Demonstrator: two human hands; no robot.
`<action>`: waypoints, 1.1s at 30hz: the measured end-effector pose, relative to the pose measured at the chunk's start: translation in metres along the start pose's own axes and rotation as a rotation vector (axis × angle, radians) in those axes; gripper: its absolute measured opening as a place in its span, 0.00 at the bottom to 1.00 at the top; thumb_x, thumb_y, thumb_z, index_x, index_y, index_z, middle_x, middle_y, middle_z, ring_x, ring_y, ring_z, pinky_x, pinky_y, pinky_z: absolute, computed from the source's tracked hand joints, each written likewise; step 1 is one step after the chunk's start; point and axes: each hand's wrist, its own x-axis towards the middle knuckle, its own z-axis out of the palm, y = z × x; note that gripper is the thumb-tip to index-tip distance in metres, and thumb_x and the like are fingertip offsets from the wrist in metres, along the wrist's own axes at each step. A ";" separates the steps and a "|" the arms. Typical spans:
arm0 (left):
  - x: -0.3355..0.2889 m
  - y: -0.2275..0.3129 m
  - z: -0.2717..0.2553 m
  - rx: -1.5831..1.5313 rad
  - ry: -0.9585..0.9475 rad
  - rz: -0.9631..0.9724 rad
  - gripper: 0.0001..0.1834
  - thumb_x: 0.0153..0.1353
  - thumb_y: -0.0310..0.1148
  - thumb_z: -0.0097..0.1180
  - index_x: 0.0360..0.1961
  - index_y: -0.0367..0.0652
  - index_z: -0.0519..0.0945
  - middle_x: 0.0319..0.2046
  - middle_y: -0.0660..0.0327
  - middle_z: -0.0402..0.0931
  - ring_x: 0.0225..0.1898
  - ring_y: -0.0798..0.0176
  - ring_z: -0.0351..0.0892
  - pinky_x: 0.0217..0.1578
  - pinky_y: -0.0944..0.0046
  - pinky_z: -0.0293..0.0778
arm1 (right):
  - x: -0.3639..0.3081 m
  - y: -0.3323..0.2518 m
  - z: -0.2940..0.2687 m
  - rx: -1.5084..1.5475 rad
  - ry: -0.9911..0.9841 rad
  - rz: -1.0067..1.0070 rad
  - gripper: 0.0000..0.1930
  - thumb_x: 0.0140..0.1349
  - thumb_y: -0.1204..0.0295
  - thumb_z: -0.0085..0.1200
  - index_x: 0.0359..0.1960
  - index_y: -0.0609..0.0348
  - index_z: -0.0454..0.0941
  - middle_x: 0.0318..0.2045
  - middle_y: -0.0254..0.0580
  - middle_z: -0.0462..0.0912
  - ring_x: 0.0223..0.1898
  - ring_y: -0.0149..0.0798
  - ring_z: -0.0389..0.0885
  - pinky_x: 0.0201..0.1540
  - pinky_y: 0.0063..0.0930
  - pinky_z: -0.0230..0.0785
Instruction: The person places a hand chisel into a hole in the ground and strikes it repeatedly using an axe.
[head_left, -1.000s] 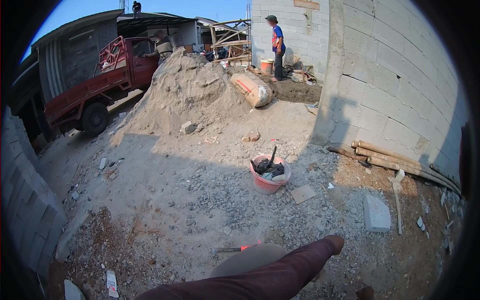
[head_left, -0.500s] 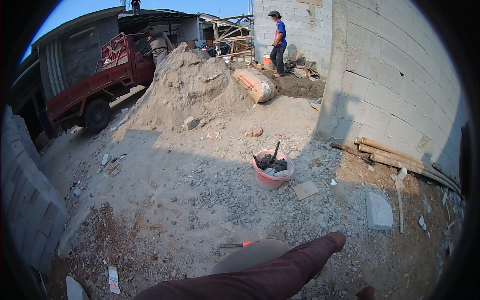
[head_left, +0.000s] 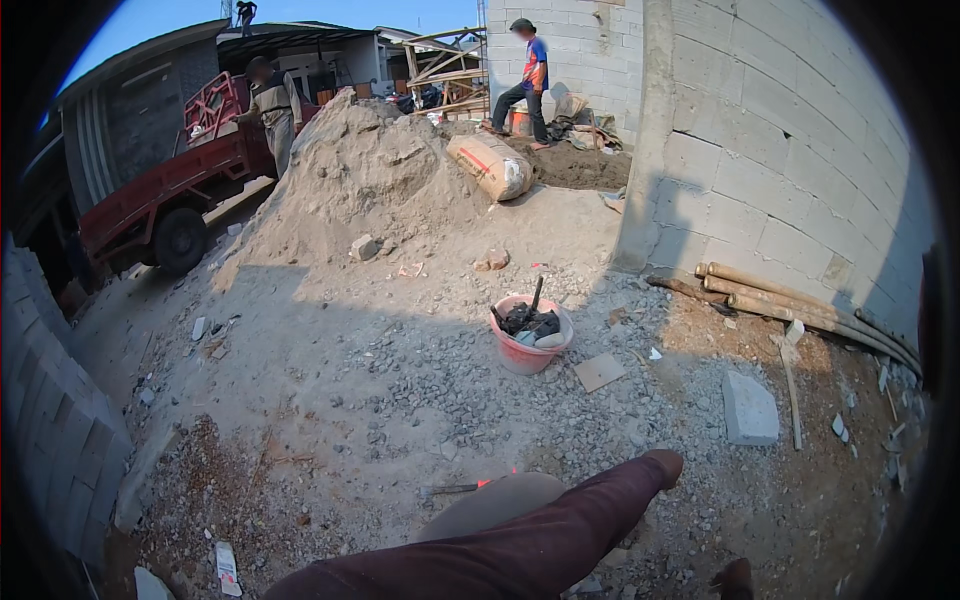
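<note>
My left arm, in a dark maroon sleeve, reaches across my raised grey knee [head_left: 495, 505]. Past the knee, my left hand [head_left: 665, 467] hangs above the gravel; its fingers are hidden and nothing shows in it. A small brown shape [head_left: 735, 578] at the lower edge may be my right hand or a foot; too little shows to tell. Partly behind the knee lies a thin tool [head_left: 450, 489] with a dark shaft and orange end. Farther ahead stands a pink bucket [head_left: 522, 358] holding black plastic, other items and an upright dark handle.
A flat tile [head_left: 599, 372] lies beside the bucket. To the right are a pale block [head_left: 750, 408], bamboo poles [head_left: 790, 307] and a block wall [head_left: 770, 170]. Ahead rise a sand heap [head_left: 350, 170] and a filled sack [head_left: 490, 167]. Stacked blocks [head_left: 60, 400] line the left.
The view has shifted slightly, so the scene sits a little left and higher. The person by the truck has turned and straightened; the one by the wall has stepped. My arm stays put.
</note>
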 end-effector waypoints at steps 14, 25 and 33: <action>0.024 -0.031 -0.054 -0.050 0.054 -0.065 0.20 0.56 0.38 0.57 0.45 0.33 0.79 0.46 0.42 0.78 0.50 0.44 0.78 0.51 0.51 0.73 | 0.005 0.043 0.007 0.084 0.282 -0.184 0.11 0.46 0.80 0.66 0.29 0.71 0.77 0.24 0.53 0.82 0.24 0.45 0.85 0.22 0.37 0.79; 0.017 -0.099 -0.030 -0.066 0.096 -0.113 0.20 0.55 0.40 0.58 0.42 0.34 0.81 0.44 0.42 0.79 0.48 0.42 0.78 0.51 0.50 0.73 | -0.049 -0.072 0.009 0.017 0.149 -0.083 0.11 0.45 0.66 0.68 0.26 0.60 0.85 0.24 0.47 0.85 0.27 0.41 0.86 0.37 0.33 0.79; 0.068 -0.052 -0.011 0.156 -0.153 0.257 0.15 0.57 0.39 0.52 0.36 0.38 0.82 0.39 0.41 0.80 0.41 0.42 0.80 0.43 0.50 0.75 | -0.068 -0.039 0.003 -0.270 0.233 -0.011 0.20 0.51 0.59 0.64 0.38 0.64 0.82 0.43 0.58 0.81 0.46 0.55 0.80 0.50 0.44 0.72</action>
